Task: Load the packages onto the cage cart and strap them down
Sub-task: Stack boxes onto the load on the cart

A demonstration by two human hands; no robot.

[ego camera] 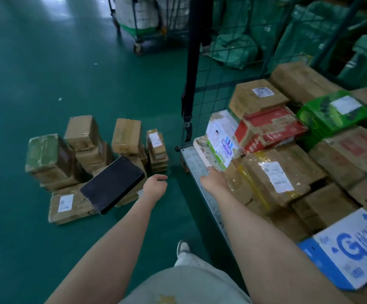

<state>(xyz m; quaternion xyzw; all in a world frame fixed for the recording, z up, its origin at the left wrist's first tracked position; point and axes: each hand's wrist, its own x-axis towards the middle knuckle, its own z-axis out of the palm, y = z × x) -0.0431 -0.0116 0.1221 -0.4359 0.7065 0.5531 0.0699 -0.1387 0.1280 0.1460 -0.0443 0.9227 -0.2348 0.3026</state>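
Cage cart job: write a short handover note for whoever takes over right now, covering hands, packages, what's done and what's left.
Left hand: loosely curled, holding nothing, over the floor beside the black flat box.
Right hand: flat at the cage cart edge, touching the white-and-green package.
Done: many stacked packages sit on the cart.
Left: load the floor pile; the strap hangs loose at the corner post, nothing strapped down.
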